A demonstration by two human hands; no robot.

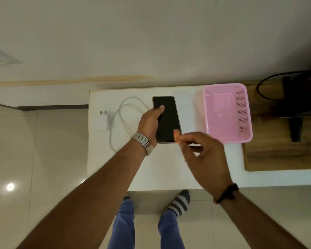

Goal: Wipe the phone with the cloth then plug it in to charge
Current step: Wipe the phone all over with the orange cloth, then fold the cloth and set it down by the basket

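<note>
Nearest me, my right hand (203, 159) hovers blurred, fingers loosely curled on nothing, thumb tip by the phone's near corner. Beyond, my left hand (150, 124) grips the black-screened rectangular phone (168, 119), long axis pointing away; no readable writing shows.

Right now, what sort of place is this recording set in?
Probably a room in a home, though I cannot say which. A small white table stands on a glossy tiled floor against a plain wall, with a pink plastic basket on it and a wooden surface beside.
</note>
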